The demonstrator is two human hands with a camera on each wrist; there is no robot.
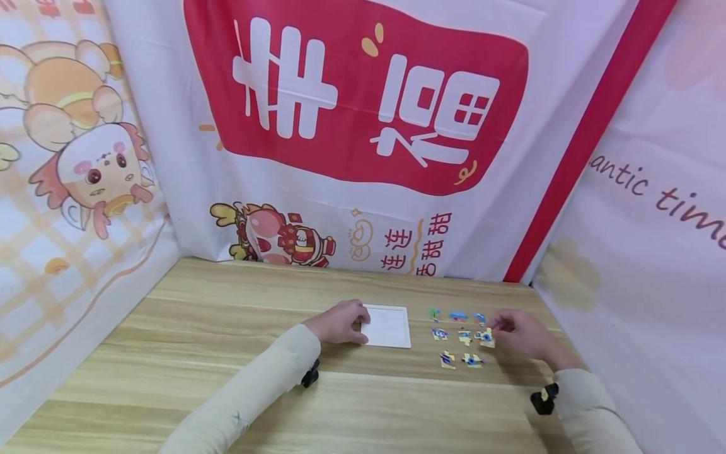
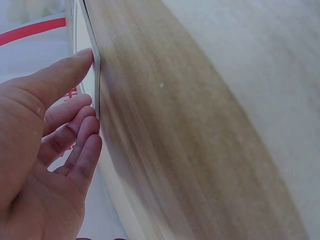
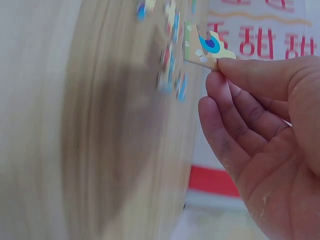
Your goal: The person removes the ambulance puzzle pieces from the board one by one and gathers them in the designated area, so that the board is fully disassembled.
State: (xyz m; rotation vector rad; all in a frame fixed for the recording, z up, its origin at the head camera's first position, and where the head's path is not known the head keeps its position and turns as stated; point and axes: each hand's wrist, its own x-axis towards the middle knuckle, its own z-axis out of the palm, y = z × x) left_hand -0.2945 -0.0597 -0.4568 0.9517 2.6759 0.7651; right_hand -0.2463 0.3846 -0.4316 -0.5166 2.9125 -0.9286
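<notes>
A shallow white tray (image 1: 387,326) with a raised rim lies flat on the table. At its left edge, the thumb and bent fingers of my left hand (image 1: 340,323) hold the rim; the left wrist view shows the thumb tip on the rim. My right hand (image 1: 524,337) pinches a puzzle piece (image 3: 206,46) by its edge between thumb and index finger. That piece is cream and green, with a blue round mark and small white flowers. It is raised over the table at the right of the other puzzle pieces (image 1: 440,334).
Several loose colourful pieces lie in rough rows right of the tray, among them a blue one (image 1: 457,316) at the back and a yellow-blue one (image 1: 472,360) at the front. The wooden table (image 1: 397,410) ends against a printed cloth (image 1: 363,221) behind.
</notes>
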